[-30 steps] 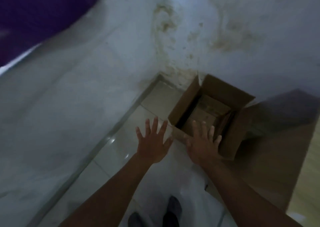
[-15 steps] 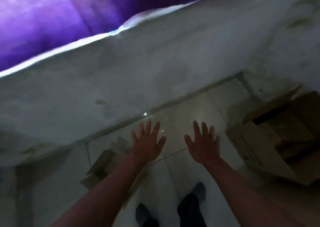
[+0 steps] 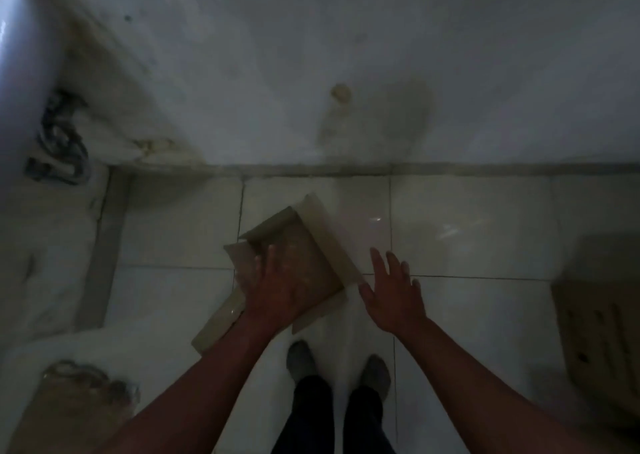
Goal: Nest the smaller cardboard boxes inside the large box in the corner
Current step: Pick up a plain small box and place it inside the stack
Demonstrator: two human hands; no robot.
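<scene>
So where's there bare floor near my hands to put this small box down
Bare tiles lie right of the small box, under and beyond the right hand, up to the big box at the right edge. More bare tile lies left of the small box. The left hand covers that box; the feet crowd the near side.

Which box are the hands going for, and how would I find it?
Start at the wall and look down to the shiny floor tiles below it. The small cardboard box lies open there, under the left hand. Unlike the bigger box at the right edge, it sits mid-floor, flaps spread.
</scene>
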